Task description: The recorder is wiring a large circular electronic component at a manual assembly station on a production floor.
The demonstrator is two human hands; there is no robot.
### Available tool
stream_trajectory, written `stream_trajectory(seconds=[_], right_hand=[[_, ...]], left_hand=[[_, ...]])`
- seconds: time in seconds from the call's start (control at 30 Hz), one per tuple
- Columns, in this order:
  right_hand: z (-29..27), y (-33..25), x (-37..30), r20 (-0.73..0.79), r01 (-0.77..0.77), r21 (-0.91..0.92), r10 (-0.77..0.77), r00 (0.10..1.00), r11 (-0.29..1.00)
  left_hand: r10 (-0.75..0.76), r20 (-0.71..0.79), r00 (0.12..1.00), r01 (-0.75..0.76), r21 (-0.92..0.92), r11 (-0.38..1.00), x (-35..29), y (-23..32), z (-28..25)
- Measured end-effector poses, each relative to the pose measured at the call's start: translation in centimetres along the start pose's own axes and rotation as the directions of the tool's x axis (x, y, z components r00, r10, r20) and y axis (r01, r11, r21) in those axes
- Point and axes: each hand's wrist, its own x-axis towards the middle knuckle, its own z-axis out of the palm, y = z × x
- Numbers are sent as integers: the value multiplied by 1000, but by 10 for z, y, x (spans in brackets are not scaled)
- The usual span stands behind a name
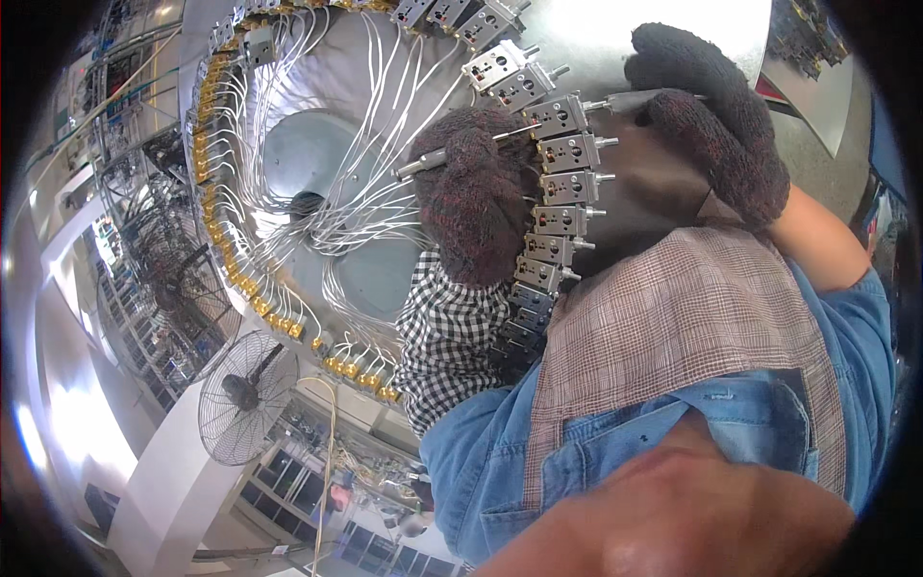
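Observation:
A curved row of silver metal switch-like blocks [569, 186] with short shafts lines the rim of a large round metal fixture [312, 144]. My left hand [471, 197], in a dark knitted glove and checkered sleeve, is closed over the row's inner side. A slim metal tool [423, 163] like a screwdriver passes through its fingers, its thin rod pointing at one block. Gloved too, my right hand [716, 120] is on the outer side, closed on a grey tapered piece [639, 99] beside that block's shaft. What this piece is exactly, I cannot make out.
White wires [380, 173] run from the fixture's middle to brass-coloured connectors [207, 154] along its left rim. A standing fan [245, 394] is at the lower left. More dark parts lie on a table [812, 96] at the upper right.

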Motion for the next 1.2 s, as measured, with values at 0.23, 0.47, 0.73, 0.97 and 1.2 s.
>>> stream_trajectory(seconds=[0.23, 0.47, 0.73, 0.97, 1.2], right_hand=[[-6, 13, -1, 219, 525, -581, -502, 837, 622], [-13, 13, 10, 290, 579, -571, -516, 806, 582], [-16, 3, 15, 289, 569, -490, -493, 821, 660], [1, -14, 10, -53, -23, -56, 20, 998, 998], [-3, 7, 8, -49, -128, -278, 119, 992, 952]], left_hand=[[-15, 23, 1000, 16, -65, 998, 1, 1, 0], [65, 143, 988, -105, 292, 951, 2, 9, 6], [-84, 82, 993, 97, -172, 980, 2, 9, 9], [145, 166, 975, -210, 491, 846, 4, 7, 4], [88, 193, 977, -191, 616, 765, 9, 7, -2]])
